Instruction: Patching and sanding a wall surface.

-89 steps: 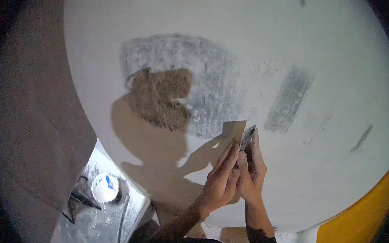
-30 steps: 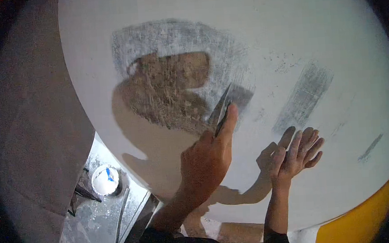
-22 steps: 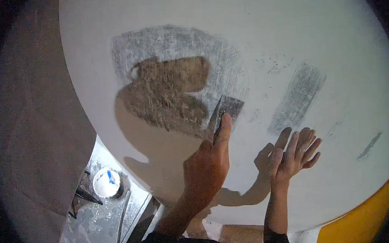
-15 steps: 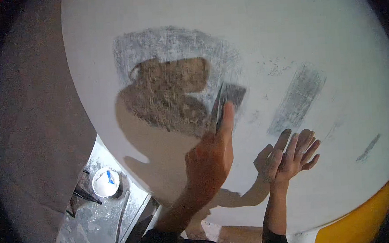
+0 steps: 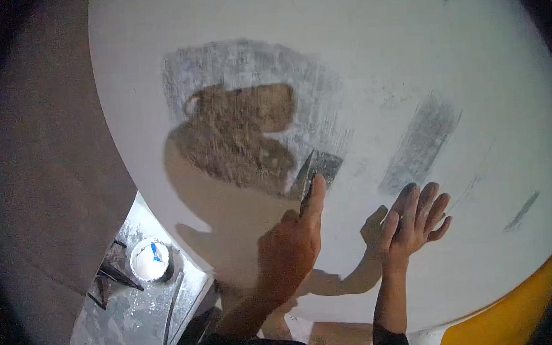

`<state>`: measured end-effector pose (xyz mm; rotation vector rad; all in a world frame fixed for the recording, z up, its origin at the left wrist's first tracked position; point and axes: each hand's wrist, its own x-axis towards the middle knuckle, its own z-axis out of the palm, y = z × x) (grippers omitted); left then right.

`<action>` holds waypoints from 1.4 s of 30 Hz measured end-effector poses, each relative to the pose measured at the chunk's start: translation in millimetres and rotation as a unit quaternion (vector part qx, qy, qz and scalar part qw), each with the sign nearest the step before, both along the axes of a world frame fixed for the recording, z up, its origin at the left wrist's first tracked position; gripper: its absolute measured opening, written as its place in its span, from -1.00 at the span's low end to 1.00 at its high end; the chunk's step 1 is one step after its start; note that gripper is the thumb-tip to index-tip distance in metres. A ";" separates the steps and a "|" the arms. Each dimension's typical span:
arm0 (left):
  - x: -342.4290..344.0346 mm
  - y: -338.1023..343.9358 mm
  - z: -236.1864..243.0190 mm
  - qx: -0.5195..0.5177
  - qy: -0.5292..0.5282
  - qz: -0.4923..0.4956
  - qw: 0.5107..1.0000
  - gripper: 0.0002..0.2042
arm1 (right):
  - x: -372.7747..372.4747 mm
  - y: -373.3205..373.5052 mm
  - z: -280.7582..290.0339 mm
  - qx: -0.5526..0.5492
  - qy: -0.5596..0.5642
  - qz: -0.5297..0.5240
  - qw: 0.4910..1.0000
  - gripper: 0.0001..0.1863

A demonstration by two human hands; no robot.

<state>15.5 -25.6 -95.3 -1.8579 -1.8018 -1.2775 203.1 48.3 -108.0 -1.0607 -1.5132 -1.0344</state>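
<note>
My left hand (image 5: 290, 244) is closed round a putty knife (image 5: 326, 164), one finger stretched along its dark blade. The blade lies against a large white curved surface (image 5: 350, 244), at the lower right edge of a broad grey scraped patch (image 5: 219, 62). To the right, my right hand (image 5: 412, 224) rests on the same surface with its fingers spread, holding nothing. Just above its fingertips is a slanted grey strip (image 5: 421, 141). The knife's handle is mostly hidden in my left hand.
Dark shadows of my head and arms fall across the patch. At lower left a white bucket (image 5: 136, 264) with a blue-handled tool (image 5: 156, 251) in it stands on a spattered floor (image 5: 121, 321), near dark legs (image 5: 121, 275) and a hose-like line (image 5: 171, 315). A yellow surface (image 5: 506, 316) lies at lower right.
My left hand has drawn the putty knife downward and slightly left along the patch's right edge. My right hand stays almost in place.
</note>
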 end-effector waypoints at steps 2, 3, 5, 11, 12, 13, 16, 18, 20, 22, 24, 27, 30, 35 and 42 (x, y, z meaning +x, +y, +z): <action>-12.6 -9.6 17.1 0.033 0.025 -0.025 0.999 -0.43 | -1.2 0.5 3.2 -0.004 0.004 -0.007 1.000 -0.48; -18.5 -7.9 21.5 0.032 0.026 -0.026 0.999 -0.43 | -1.2 1.1 3.2 -0.006 0.005 -0.009 1.000 -0.48; -26.8 -3.8 27.9 0.178 -0.063 -0.054 0.981 -0.43 | -0.6 2.2 1.6 0.007 0.008 -0.020 1.000 -0.49; -18.6 9.9 7.5 0.110 -0.247 -0.172 0.947 -0.59 | -1.1 3.6 1.8 0.009 0.009 -0.007 1.000 -0.49; -14.6 11.5 7.0 0.065 -0.278 -0.200 0.937 -0.66 | -1.2 3.3 2.7 0.008 0.010 -0.007 1.000 -0.49; -13.3 12.6 7.3 0.064 -0.277 -0.200 0.938 -0.66 | -1.4 3.1 3.6 0.012 0.008 -0.006 1.000 -0.49; -11.7 23.4 11.7 0.063 -0.289 -0.254 0.921 -0.76 | -1.4 2.7 4.0 0.017 0.004 -0.005 1.000 -0.49; -9.2 33.0 15.3 0.205 -0.167 -0.250 0.931 -0.71 | -2.1 3.2 3.9 0.017 0.002 -0.005 1.000 -0.49; -5.5 32.8 26.4 0.177 -0.155 -0.198 0.952 -0.72 | -4.0 4.1 3.0 0.009 0.000 -0.002 1.000 -0.49; -1.0 27.5 31.2 0.156 -0.138 -0.145 0.967 -0.73 | -1.8 0.7 5.1 0.010 0.003 -0.003 1.000 -0.49; 2.7 27.1 20.3 0.146 -0.117 -0.136 0.973 -0.78 | 0.2 0.4 4.1 0.010 0.004 -0.006 1.000 -0.49; 13.1 29.4 14.9 0.125 -0.125 -0.094 0.980 -0.83 | 2.5 3.9 -1.0 0.009 0.003 -0.003 1.000 -0.49; 16.7 33.5 39.8 0.115 -0.104 -0.065 0.986 -0.82 | 5.3 5.9 -5.2 0.014 0.001 0.000 1.000 -0.49; 26.7 29.1 16.7 0.140 -0.068 -0.030 0.987 -0.85 | 7.5 2.3 -16.0 0.011 0.006 -0.016 1.000 -0.48; 14.9 30.3 51.5 0.137 -0.046 -0.035 0.989 -0.79 | 0.6 3.1 5.5 0.015 0.001 -0.005 1.000 -0.49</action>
